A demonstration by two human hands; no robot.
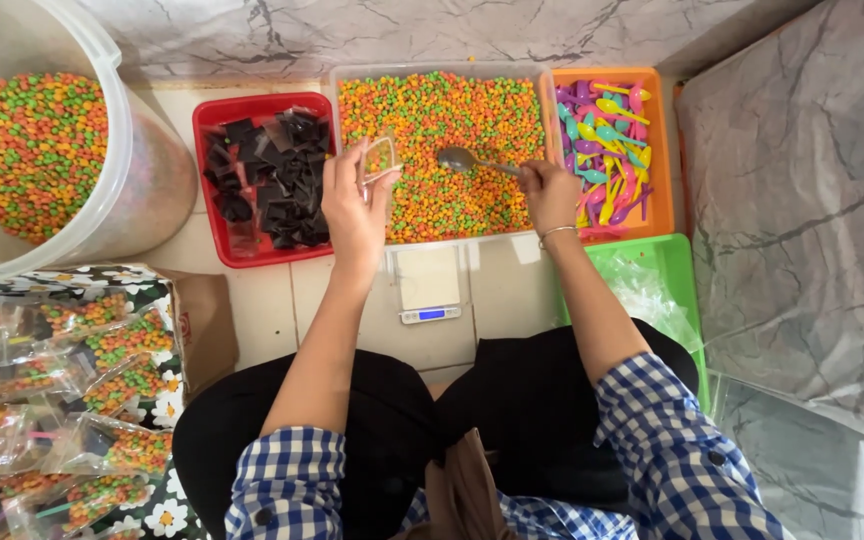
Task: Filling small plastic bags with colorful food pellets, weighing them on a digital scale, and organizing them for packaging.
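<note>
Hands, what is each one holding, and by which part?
The left hand holds a small clear bag by its lower edge; the right hand grips a metal spoon by its handle end.

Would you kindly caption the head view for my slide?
Left hand holds a clear cup; right hand holds a spoon over candy.

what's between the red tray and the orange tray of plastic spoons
In the head view, the clear bin of multicoloured candy lies between the red tray and the orange tray.
</note>
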